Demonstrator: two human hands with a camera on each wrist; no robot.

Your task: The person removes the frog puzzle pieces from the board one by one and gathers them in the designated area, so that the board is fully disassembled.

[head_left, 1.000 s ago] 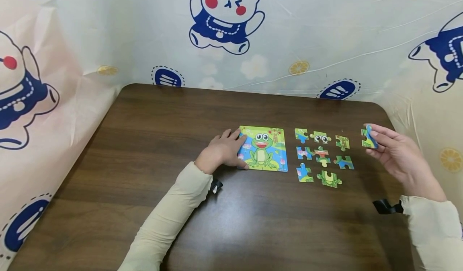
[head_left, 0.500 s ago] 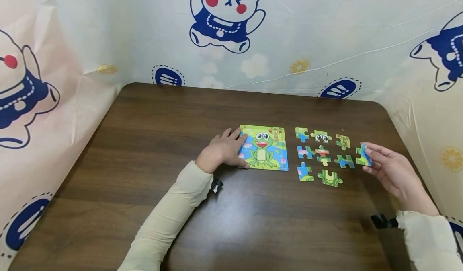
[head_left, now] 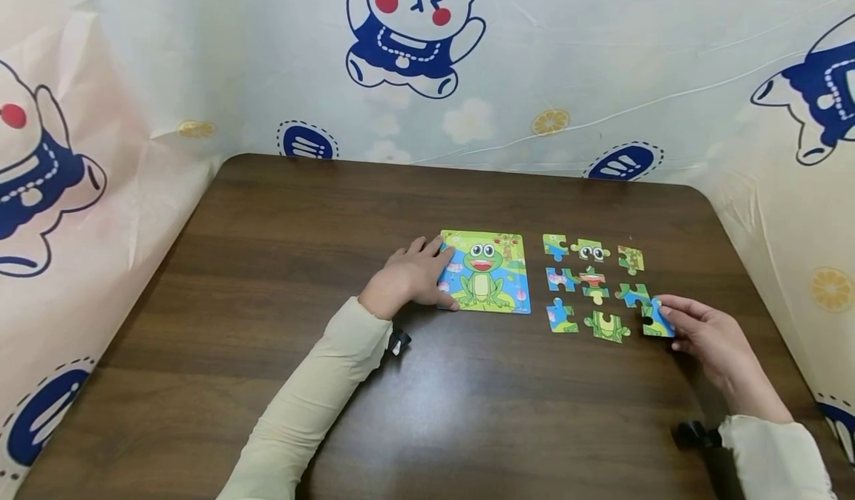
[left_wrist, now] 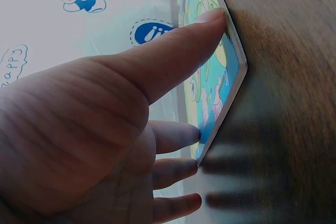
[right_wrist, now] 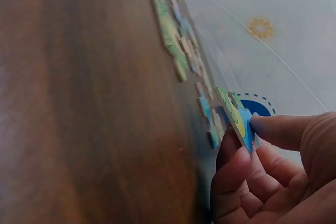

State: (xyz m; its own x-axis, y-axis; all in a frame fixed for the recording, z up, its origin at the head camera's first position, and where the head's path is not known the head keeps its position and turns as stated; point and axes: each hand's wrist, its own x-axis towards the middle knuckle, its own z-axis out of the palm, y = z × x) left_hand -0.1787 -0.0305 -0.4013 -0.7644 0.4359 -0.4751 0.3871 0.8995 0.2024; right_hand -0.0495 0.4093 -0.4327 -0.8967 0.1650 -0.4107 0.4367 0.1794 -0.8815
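Note:
My right hand [head_left: 715, 348] pinches a blue, green and yellow puzzle piece [head_left: 657, 319] between thumb and fingers, at the lower right of the laid-out pieces. In the right wrist view the same puzzle piece [right_wrist: 239, 119] is tilted, with the thumb on its printed face. My left hand [head_left: 409, 279] rests with spread fingers on the left edge of a square frog picture board [head_left: 484, 271]. The left wrist view has the thumb on the board's [left_wrist: 218, 95] near edge. Left of the held piece lies a puzzle piece with the frog's body [head_left: 606, 327].
Several loose puzzle pieces lie in rows right of the board, among them one with the frog's eyes [head_left: 591, 251] and one with its mouth [head_left: 592, 277]. All are on a brown wooden table [head_left: 334, 218]. A patterned cloth [head_left: 267, 55] hangs around the table's back and sides.
My right hand has moved toward me and slightly left, carrying the puzzle piece from beside the top row down to the bottom row. My left hand has stayed on the board.

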